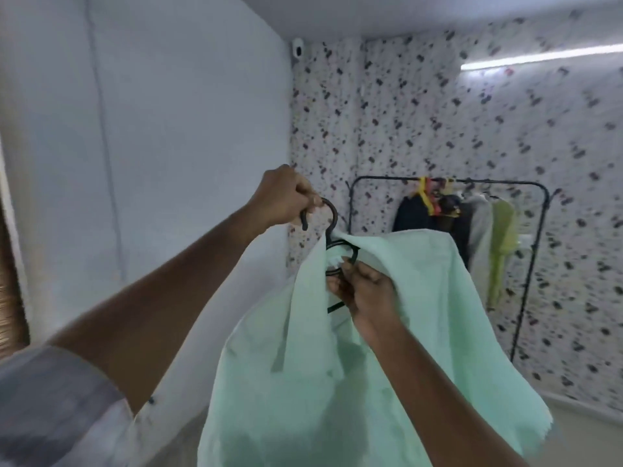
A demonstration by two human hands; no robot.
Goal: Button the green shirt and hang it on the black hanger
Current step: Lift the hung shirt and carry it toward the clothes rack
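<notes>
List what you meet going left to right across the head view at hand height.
Grey sleeve → left hand → black hanger → right hand → clothes rack with hanging garments.

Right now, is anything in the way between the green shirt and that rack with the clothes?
Nothing visible blocks it. The green shirt hangs on the black hanger, held by the left hand, with open space to the rack.

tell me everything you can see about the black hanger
The black hanger looks like dark plastic, with a curved hook on top and looped neck pieces below. It is held up in the air, mostly hidden under the green shirt draped over it. The left hand grips the hook; the right hand pinches at the neck area.
</notes>
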